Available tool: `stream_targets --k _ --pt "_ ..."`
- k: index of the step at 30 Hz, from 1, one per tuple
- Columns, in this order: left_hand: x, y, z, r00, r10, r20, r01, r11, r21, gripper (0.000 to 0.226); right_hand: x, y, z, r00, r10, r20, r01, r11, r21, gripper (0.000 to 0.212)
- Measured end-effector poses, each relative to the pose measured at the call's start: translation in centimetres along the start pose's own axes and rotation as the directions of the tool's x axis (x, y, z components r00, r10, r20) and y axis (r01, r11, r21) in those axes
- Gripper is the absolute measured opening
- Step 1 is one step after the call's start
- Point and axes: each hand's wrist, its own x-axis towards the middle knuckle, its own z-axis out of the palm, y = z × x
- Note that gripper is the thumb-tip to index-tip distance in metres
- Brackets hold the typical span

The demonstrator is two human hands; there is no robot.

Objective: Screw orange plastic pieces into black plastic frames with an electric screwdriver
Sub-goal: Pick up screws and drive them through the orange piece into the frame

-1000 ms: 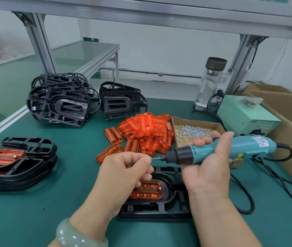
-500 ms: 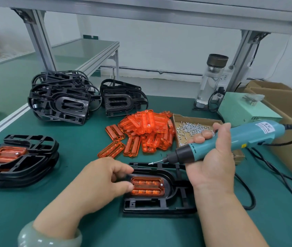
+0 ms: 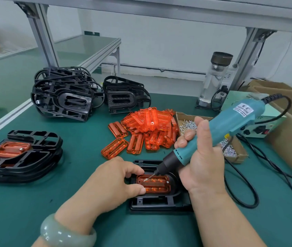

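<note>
The right hand [image 3: 202, 166] grips the screwdriver [image 3: 213, 132], its tip on the orange piece [image 3: 155, 183]. The left hand [image 3: 116, 182] pinches that piece in the frame [image 3: 159, 202].

The black frame [image 3: 159, 202] lies flat on the counter [image 3: 81, 139], with an orange piece [image 3: 156, 184] seated in its oval recess and a screw at the piece's right end. The teal electric screwdriver [image 3: 221, 127] slants down from the frame's upper right, its bit tip on the piece's left end. Just behind the frame lies a heap of loose orange pieces [image 3: 150, 125].
</note>
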Motion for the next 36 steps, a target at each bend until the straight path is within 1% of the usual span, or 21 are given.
stream_targets --k 10,17,28,36 --pt "0.0 -0.3 0.3 1.0 0.012 -0.018 -0.013 1.0 -0.017 0.039 0.0 0.9 0.7 0.997 -0.056 0.045 0.06 0.992 -0.109 0.017" --pt "0.0 -0.4 0.3 1.0 0.014 -0.021 -0.014 1.0 -0.012 0.039 -0.2 0.8 0.8 0.994 -0.068 0.081 0.078 0.988 -0.134 0.013" --pt "-0.1 -0.2 0.1 1.0 0.0 -0.013 0.0 1.0 -0.007 0.04 -0.6 0.9 1.2 0.989 -0.054 0.134 0.077 0.982 -0.172 0.021" --pt "-0.2 0.0 0.1 1.0 -0.005 -0.009 0.005 1.0 -0.014 0.04 -0.8 0.9 1.3 0.977 -0.063 0.202 0.104 0.974 -0.202 0.021"
